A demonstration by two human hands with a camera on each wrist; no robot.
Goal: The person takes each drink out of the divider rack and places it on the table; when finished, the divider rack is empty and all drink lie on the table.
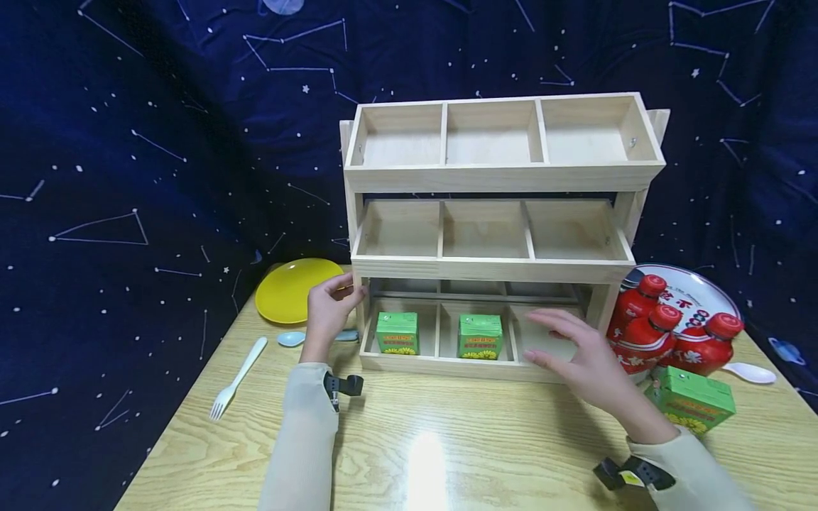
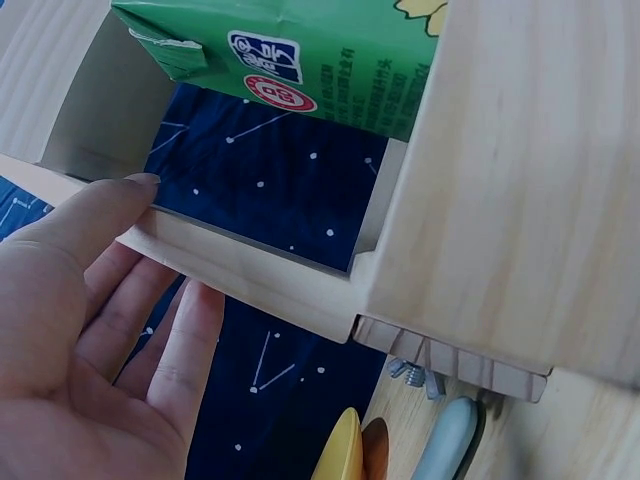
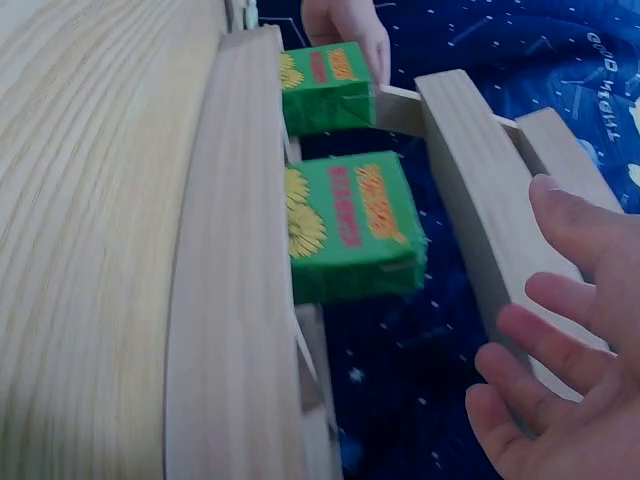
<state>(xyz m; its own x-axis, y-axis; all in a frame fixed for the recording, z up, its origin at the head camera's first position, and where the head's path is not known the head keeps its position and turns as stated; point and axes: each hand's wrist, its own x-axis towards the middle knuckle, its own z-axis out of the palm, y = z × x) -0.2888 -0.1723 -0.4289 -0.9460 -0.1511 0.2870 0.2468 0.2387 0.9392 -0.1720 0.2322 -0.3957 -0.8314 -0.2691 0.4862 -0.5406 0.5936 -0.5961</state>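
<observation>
One green rectangular carton (image 1: 693, 399): toward right edge of wood-grained table (image 1: 498, 440), right of the nearer right hand (image 1: 591, 363), its empty fingers spread, pointing away. Left hand (image 1: 329, 312): gripping left edge of pale wooden rack (image 1: 492, 270).

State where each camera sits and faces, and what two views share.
Head: worn there, facing forward and down at the wooden rack; left grip, right grip, sleeves.
Left wrist: worn there, facing the rack's left end; left grip.
Right wrist: worn there, facing leftward along the rack; both grips.
Head and right wrist share two green cartons.
</observation>
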